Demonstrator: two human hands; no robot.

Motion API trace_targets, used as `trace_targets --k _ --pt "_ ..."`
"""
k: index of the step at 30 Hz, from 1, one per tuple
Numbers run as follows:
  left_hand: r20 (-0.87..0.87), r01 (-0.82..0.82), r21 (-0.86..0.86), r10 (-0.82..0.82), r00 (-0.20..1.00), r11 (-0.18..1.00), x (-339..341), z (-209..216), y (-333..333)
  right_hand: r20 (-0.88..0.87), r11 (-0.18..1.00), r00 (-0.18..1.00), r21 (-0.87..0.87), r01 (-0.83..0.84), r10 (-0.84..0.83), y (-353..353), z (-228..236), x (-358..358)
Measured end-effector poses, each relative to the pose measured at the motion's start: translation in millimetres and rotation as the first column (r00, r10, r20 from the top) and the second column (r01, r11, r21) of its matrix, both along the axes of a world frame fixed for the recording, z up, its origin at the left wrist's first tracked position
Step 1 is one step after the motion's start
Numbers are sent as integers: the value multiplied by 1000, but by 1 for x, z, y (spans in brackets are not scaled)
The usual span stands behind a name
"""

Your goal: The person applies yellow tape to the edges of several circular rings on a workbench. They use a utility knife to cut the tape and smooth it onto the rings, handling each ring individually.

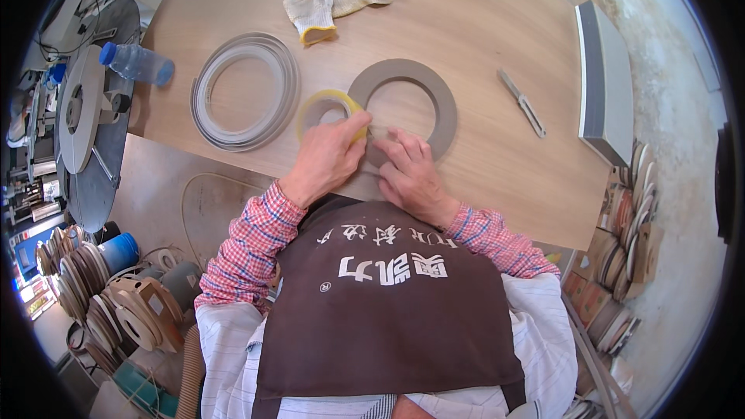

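My left hand [332, 154] is closed on a roll of clear yellowish tape [306, 114], held at the near left edge of a flat taupe coil of edge banding [443, 109]. Bent fingers bring my right hand [413, 178] to the near side of that coil, a short gap from the left fingertips. What the right fingertips pinch, if anything, is too small to make out. The coil lies on the wooden tabletop [497, 178]. To the left rests a larger loose coil of pale grey banding [199, 101], untouched by either hand.
White work gloves with a yellow cuff [310, 8] lie at the back. A utility knife [521, 102] is on the right, before a grey-white box [608, 85] at the edge. A blue-capped bottle [140, 64] lies left. Rolls of banding [97, 310] crowd the floor at left.
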State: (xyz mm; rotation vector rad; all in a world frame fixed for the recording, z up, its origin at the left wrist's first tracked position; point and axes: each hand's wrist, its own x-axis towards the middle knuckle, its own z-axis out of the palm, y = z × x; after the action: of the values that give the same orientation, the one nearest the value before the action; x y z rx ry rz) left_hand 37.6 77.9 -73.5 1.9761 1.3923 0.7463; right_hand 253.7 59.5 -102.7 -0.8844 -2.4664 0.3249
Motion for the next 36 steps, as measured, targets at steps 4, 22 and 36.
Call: trace_targets --k 4,22,36 --pt "-6 -2 -29 2 1000 1000 0 4 0 -41 995 994 1 99 -99 4 0 -12" --pt "310 -211 -264 290 905 941 -30 29 -20 26 920 956 -263 290 -293 27 8 -24" --pt "676 146 -696 572 464 704 14 23 -58 -50 875 987 -472 110 -150 60 51 -2"
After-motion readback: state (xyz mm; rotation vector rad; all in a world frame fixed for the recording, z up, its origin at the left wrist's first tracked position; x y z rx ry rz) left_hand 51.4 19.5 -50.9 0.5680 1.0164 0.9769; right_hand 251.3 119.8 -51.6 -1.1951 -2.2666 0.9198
